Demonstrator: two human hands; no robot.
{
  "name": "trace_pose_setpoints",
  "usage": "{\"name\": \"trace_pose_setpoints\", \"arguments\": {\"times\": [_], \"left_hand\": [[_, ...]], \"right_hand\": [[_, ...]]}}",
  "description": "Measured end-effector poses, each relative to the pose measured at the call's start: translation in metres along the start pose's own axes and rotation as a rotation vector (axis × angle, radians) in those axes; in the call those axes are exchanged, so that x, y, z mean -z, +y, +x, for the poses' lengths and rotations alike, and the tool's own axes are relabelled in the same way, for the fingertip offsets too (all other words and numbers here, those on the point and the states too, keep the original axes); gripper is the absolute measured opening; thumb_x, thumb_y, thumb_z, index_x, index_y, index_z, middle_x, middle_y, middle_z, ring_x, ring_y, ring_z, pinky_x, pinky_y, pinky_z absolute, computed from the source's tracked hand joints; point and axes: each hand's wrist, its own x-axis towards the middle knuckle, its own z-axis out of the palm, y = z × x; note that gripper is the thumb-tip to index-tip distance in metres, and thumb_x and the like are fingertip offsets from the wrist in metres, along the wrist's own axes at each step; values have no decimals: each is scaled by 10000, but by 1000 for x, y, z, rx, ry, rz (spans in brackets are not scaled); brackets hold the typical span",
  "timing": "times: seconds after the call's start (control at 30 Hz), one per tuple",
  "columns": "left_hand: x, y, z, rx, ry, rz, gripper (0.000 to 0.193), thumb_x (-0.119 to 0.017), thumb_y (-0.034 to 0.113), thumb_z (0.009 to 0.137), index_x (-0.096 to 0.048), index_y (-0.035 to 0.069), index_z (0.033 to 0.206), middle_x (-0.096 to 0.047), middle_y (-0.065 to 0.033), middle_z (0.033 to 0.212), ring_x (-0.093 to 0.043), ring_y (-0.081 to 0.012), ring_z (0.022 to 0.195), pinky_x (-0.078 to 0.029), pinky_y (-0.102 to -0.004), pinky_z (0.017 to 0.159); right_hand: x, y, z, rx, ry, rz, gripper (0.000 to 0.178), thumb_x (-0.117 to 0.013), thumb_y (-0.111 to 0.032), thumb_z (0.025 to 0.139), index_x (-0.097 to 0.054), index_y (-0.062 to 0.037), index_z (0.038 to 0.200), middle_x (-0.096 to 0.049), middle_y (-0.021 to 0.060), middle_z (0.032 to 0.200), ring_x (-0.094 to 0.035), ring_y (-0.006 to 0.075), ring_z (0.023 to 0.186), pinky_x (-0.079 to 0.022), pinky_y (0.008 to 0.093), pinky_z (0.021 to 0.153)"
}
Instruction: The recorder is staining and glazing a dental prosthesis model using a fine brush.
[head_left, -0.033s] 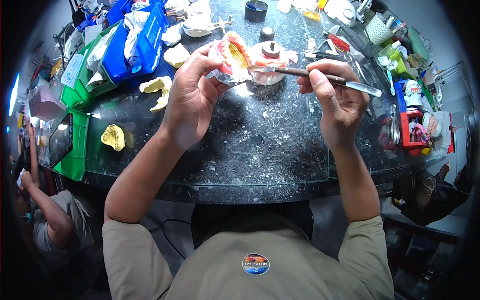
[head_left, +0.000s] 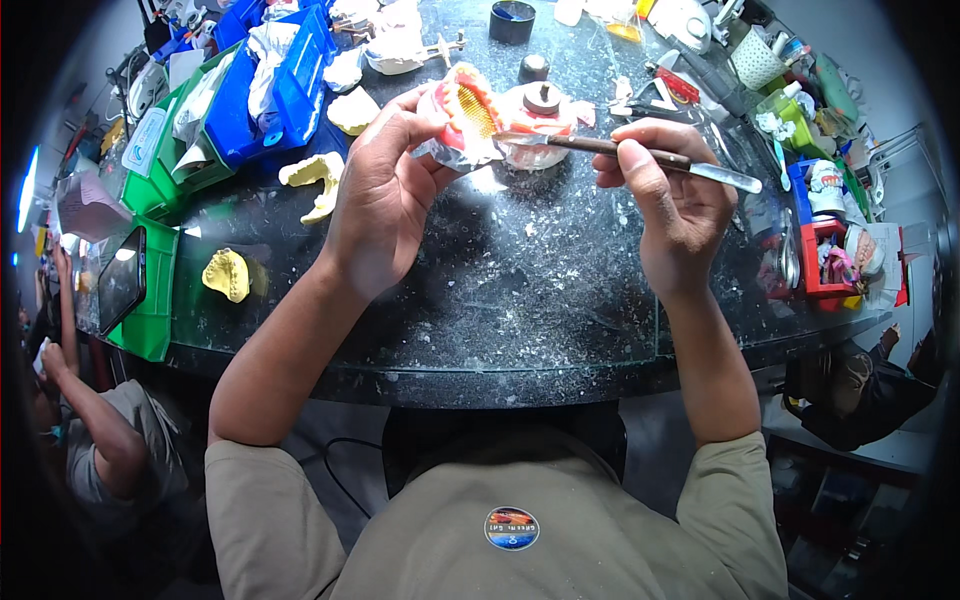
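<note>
Between the thumb and fingers of my left hand (head_left: 385, 190) is a dental cast (head_left: 450, 152) with pink wax and a gold-coloured mesh (head_left: 472, 108) in its arch. My right hand (head_left: 680, 190) pinches a wax knife (head_left: 665, 157) by its brown handle, its metal ends sticking out on both sides. The knife's left tip reaches the right edge of the cast; glare keeps me from telling whether they touch. Just behind that tip stands a small burner-like piece with a dark round knob (head_left: 541, 97) among pink and white material. Its base is partly washed out by light.
Yellowish plaster casts (head_left: 226, 275) and a horseshoe-shaped piece (head_left: 318, 185) lie left of my left arm. Blue and green bins (head_left: 150, 330) line the left side, with a phone (head_left: 123, 280). At right are loose tools (head_left: 680, 85) and a red bin (head_left: 825, 262). Other people sit at both sides.
</note>
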Motion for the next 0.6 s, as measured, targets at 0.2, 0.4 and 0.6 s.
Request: {"name": "trace_pose_setpoints", "arguments": {"times": [0.2, 0.4, 0.6], "left_hand": [[3, 1, 2, 5, -43, 61, 441, -421, 174, 886, -379, -17, 1281, -523, -120, 1236, -529, -217, 1143, -430, -393, 985], [4, -1, 1, 11, -11, -32, 314, -401, 157, 915, -467, -18, 1168, -555, -83, 1114, -570, -143, 999, -451, -304, 914], [5, 1, 0, 52, -8, -79, 356, -382, 182, 932, -455, -37, 1203, -562, -112, 1145, -580, -163, 1025, -467, -321, 920]], "right_hand": [[2, -1, 2, -19, -20, -23, 120, -532, -47, 884, -589, 43, 940, -634, 116, 779, -635, 157, 677, -537, 269, 634], [23, 23, 16, -139, 184, 197, 162, -553, -116, 880, -577, 11, 978, -663, 128, 836, -641, 144, 726, -501, 259, 714], [26, 26, 17, -239, 172, 265, 209, -508, -125, 897, -573, 27, 1024, -657, 147, 882, -637, 194, 782, -499, 313, 758]]}}
